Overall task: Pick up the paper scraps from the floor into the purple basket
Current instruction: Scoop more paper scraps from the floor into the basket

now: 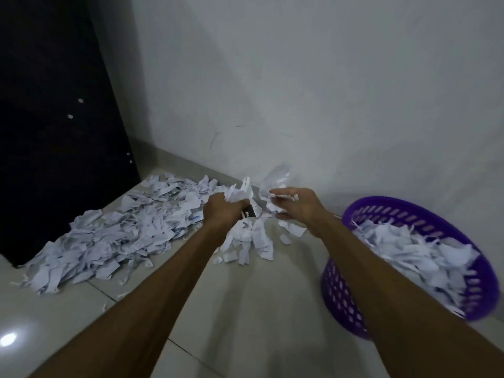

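My left hand (pixel 221 211) curled its fingers round one bunch of paper scraps (pixel 240 193); my right hand (pixel 296 204) pinched a second bunch (pixel 274 184). Both were raised above the tiled floor (pixel 245 296). One small heap (pixel 249 242) lay beneath them, one large pile (pixel 109 233) to the left by a dark cabinet (pixel 49 132). One purple basket (pixel 488 271), partly filled, stood right.

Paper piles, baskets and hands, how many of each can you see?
Paper piles on the floor: 2, the big pile and the small pile
Purple basket: 1
Hands: 2, the left hand and the right hand, each holding scraps
Total: 5
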